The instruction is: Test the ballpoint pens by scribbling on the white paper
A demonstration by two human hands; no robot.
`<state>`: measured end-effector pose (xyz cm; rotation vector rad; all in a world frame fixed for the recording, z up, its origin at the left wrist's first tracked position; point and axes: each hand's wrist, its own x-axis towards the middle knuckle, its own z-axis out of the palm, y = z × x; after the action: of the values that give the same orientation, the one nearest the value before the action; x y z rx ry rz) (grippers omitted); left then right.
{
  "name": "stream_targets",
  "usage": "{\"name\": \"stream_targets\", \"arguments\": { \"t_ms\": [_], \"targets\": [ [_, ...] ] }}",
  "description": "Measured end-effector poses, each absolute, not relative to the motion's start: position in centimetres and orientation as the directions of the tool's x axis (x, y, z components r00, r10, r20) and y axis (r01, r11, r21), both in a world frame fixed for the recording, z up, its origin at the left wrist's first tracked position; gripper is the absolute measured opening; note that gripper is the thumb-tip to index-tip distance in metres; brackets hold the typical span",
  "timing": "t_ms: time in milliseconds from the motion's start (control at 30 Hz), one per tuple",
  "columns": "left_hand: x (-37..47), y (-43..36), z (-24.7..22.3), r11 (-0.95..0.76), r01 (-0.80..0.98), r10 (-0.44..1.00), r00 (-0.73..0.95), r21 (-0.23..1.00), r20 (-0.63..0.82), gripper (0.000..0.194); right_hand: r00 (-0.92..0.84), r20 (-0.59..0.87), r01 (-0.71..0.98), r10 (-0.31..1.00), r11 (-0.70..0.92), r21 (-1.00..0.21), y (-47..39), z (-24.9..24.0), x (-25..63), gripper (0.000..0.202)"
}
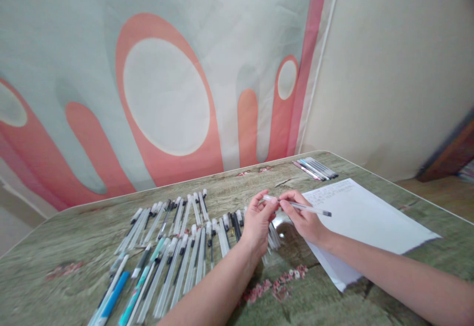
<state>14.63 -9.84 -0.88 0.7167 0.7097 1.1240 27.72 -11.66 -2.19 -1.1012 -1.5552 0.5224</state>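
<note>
Both of my hands meet above the table around a clear-barrelled pen [311, 208] with a black end. My right hand [303, 224] pinches the pen near its middle, and the black end points out to the right. The fingers of my left hand [257, 220] close on the pen's other end, where a clear, cap-like piece [267, 198] shows. Whether that piece is joined to the barrel I cannot tell. Below the hands sits a small shiny round object [283, 228], partly covered by them. My left hand also hides some of the pens lying behind it.
Rows of disassembled-looking clear pen parts [181, 262] cover the left of the wood-patterned table [55, 237]. A blue pen [115, 296] and a teal pen [135, 294] lie there too. White paper with writing [370, 217] lies right; several pens [314, 168] lie behind it.
</note>
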Motion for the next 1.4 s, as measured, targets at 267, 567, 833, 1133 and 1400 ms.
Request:
{"name": "stream_targets", "arguments": {
  "t_ms": [267, 567, 833, 1133, 1400],
  "targets": [
    [14.4, -9.1, -0.9, 0.212, -0.616, 0.97, 0.226, 0.758, -0.088, 0.052, -0.085, 0.546, 0.394, 0.834, 0.531, -0.75, -11.8, -2.0, 27.5, 0.02],
    [13.3, -8.0, -0.1, 0.034, -0.609, 0.996, 0.082, 0.792, 0.02, 0.051, -0.038, 0.453, 0.294, 0.891, 0.443, -0.847, -12.2, -2.6, 27.7, 0.02],
    [14.4, -10.1, 0.4, 0.052, -0.551, 0.969, 0.231, 0.833, 0.092, 0.069, -0.245, 0.614, 0.436, 0.75, 0.651, -0.621, -12.8, -3.2, 27.6, 0.021],
    [14.3, -10.2, 0.2, 0.065, -0.55, 0.969, 0.233, 0.833, 0.078, 0.063, -0.327, 0.62, 0.49, 0.714, 0.689, -0.535, -12.7, -3.8, 27.8, 0.021],
    [14.4, -10.2, 0.5, 0.056, -0.545, 0.975, 0.209, 0.837, 0.07, 0.063, -0.337, 0.626, 0.465, 0.703, 0.702, -0.539, -12.6, -3.3, 27.3, 0.022]
  ]
}}
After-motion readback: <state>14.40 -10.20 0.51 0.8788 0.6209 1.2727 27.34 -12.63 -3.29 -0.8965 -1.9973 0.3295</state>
